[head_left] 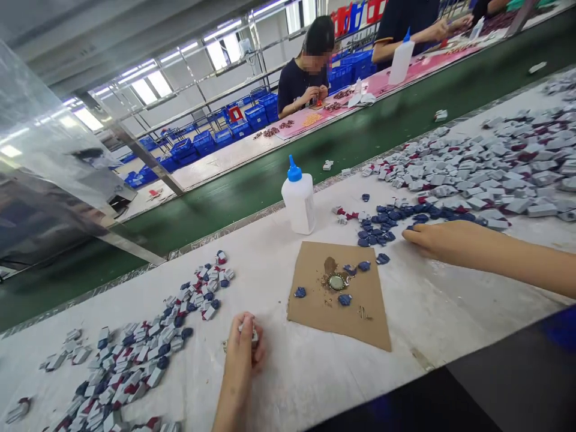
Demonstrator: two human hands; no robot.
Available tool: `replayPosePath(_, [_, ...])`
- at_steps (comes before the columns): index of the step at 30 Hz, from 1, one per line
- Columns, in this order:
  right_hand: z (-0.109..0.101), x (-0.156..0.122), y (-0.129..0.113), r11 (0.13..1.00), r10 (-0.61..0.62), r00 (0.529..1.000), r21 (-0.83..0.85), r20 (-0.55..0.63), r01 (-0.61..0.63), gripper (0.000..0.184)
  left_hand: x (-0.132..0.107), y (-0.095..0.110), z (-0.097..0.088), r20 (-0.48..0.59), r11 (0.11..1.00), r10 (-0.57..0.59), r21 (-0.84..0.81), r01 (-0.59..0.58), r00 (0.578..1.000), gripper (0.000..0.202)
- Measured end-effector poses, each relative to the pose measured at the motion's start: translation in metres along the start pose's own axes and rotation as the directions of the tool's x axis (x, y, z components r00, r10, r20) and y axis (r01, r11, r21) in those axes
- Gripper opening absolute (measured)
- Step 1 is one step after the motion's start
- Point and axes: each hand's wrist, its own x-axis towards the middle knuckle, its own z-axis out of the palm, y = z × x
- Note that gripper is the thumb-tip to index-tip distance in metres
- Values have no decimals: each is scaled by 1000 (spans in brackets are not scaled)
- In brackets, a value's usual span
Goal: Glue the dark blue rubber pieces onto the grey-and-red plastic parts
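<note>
In left hand (245,342), gripping a grey piece (255,338); with right hand (434,240) beside navy pieces (377,225), cannot tell if pinching. See crimped cap (336,282), pale inside, on cardboard (310,273).

Navy pieces (382,216) lie clustered, a grey piece (255,337) in the left hand (245,345).

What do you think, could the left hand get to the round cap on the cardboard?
Probably yes: the round cap lies uncovered on the cardboard, and nothing tall stands between it and the left hand. But that hand holds a grey piece, so its grip may need freeing.
</note>
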Motion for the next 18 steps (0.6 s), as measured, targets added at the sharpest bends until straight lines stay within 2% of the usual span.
replayPosePath(2, [-4, -2, -11, 991, -133, 968, 27, 211, 131, 21, -12, -11, 3, 44, 983, -53, -172, 59, 998, 40])
replayPosePath(4, [-7, -6, -19, 978, -208, 924, 45, 322, 205, 14, -18, -20, 8, 73, 955, -64, -285, 82, 995, 32])
replayPosePath(6, [-8, -10, -21, 974, -224, 913, 35, 341, 226, 8, -19, -27, 13, 21, 938, -27, -345, 33, 999, 25])
replayPosePath(8, [-9, -12, -16, 974, -219, 920, 15, 326, 227, 10, -18, -32, 18, -88, 930, 14, -364, -45, 996, 20])
replayPosePath(11, [-10, -16, -2, 969, -241, 915, 29, 324, 245, 17, -17, -37, 25, -210, 952, 58, -282, -118, 976, 21])
replayPosePath(15, [-10, -21, 9, 963, -271, 907, 87, 324, 257, 21, -20, -40, 31, -252, 975, 153, -122, -188, 956, 23])
replayPosePath(18, [-10, -24, 6, 965, -257, 916, 128, 308, 228, 20, -21, -42, 32, -258, 973, 181, -90, -210, 949, 25])
